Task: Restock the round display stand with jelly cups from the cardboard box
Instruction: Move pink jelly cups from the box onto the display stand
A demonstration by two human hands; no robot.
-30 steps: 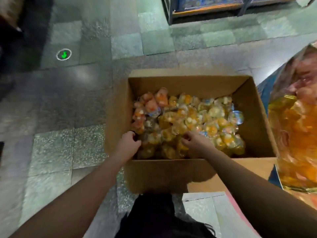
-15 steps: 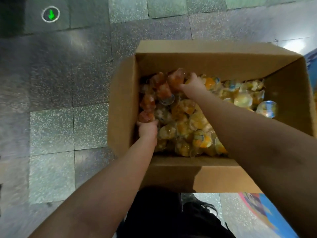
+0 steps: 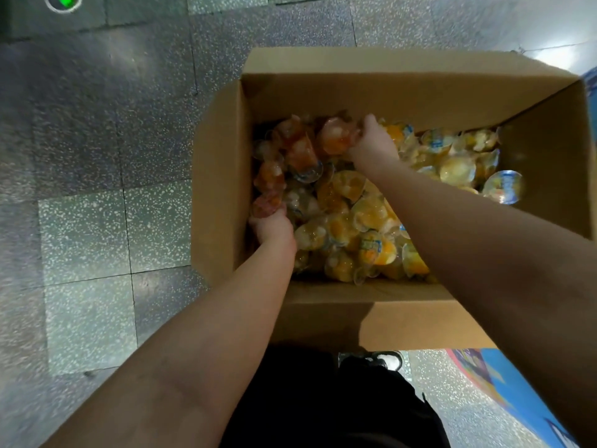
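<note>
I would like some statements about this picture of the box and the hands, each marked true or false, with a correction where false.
1. Both hands are inside the cardboard box. True.
2. The box is empty. False: it holds a loose heap of jelly cups.
3. The right hand reaches farther into the box than the left hand. True.
4. The box stands on a wooden table. False: it stands on a speckled tile floor.
5. The reddish cups lie on the left side of the box. True.
6. The box flaps are closed. False: they are open.
</note>
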